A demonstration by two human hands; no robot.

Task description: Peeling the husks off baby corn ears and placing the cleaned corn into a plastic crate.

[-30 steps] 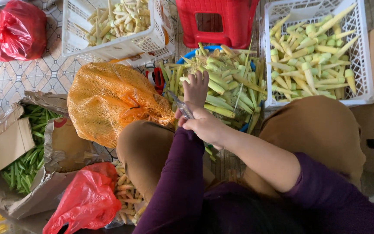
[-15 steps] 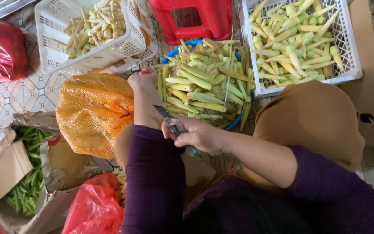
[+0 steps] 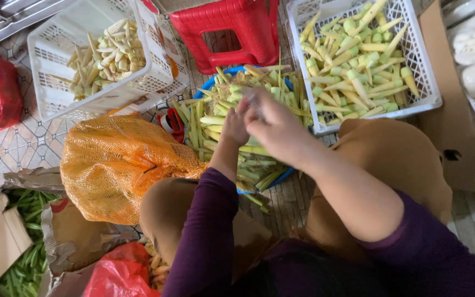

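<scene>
- Left hand [image 3: 236, 125] rests on the baby corn [image 3: 215, 118] heaped in the blue basin [image 3: 207, 87]; fingers curl round an ear, though how firmly cannot be told.
- Right hand [image 3: 275, 127], touching the left, is blurred; its hold cannot be told.
- Judged best practice: steady one ear before stripping.
- Ears appear pale yellow with green husks.
- White crate [image 3: 424, 99], at right, holds trimmed ears.
</scene>
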